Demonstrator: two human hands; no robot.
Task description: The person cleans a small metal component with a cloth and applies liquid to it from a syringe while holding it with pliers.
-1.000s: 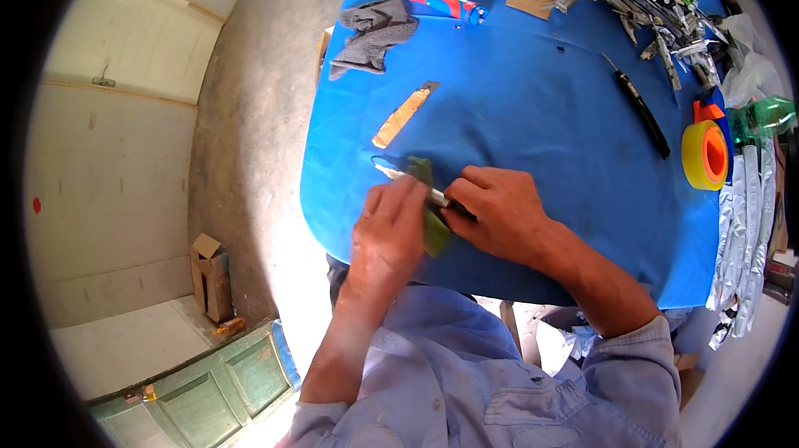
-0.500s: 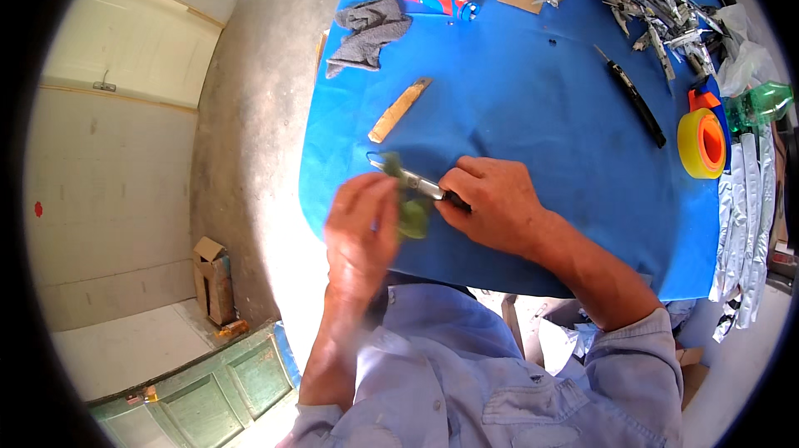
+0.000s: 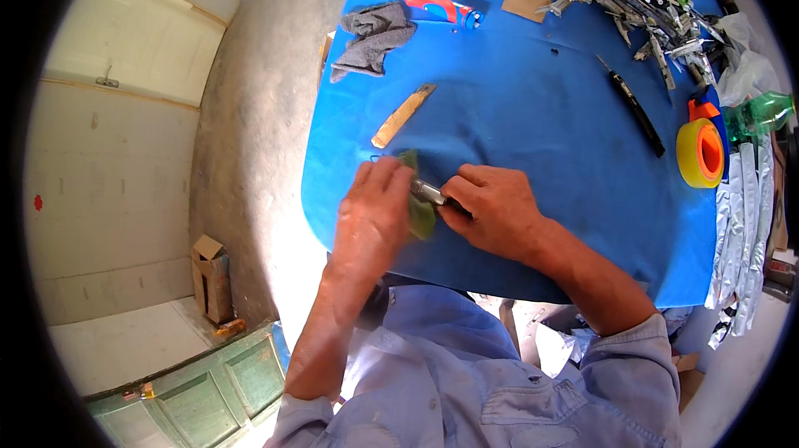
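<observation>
The slim metal piece [image 3: 428, 192] is held over the blue tabletop [image 3: 541, 115], its dark end [image 3: 459, 208] gripped in the curled right hand [image 3: 498, 208] — probably light, stiff and best held there. Green cloth [image 3: 423, 221] is pinched by the closed-in left hand [image 3: 370, 211] — and more metal is hidden than half a second ago.

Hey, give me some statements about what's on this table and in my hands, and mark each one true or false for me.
1. The left hand holds a green cloth. True.
2. The bottle at the far right is red. False: it is a green bottle.
3. The right hand grips the dark end of a silver tool. True.
4. A grey cloth lies beside a red-and-blue tool. True.
5. The grey cloth is under the left hand. False: it lies apart from both hands.
6. The tape at the right is white. False: it is a yellow tape roll.
</observation>
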